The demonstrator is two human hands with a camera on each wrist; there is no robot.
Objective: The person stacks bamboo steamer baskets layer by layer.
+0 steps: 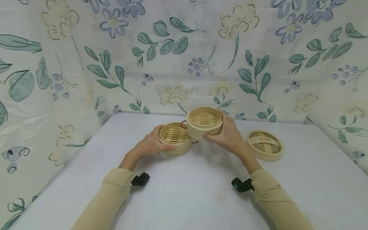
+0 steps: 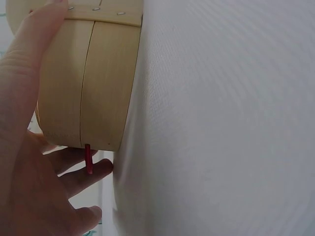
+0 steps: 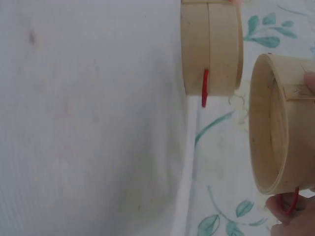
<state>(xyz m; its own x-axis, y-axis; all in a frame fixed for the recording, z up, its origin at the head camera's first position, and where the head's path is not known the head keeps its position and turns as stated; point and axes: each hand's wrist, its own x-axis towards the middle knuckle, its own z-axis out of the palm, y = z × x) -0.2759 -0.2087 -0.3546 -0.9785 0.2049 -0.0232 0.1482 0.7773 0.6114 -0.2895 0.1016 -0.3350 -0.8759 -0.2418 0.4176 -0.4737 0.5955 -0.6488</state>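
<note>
Two round bamboo steamer baskets with slatted bottoms are in my hands. My left hand (image 1: 149, 142) grips the left basket (image 1: 176, 149) by its side, thumb in front and fingers round the back; this basket appears to stand on the table. My right hand (image 1: 228, 132) holds the right basket (image 1: 201, 130) raised off the table, slightly higher and overlapping the left one in the head view. In the right wrist view, the raised basket (image 3: 300, 142) shows its underside rim, apart from the left basket (image 3: 197, 49). Each has a red loop on its side.
A round woven bamboo lid (image 1: 265, 155) with a strap handle lies on the white table (image 1: 189, 191), right of my right hand. Floral-printed sheeting (image 1: 172, 73) hangs behind the table's back edge and along the sides.
</note>
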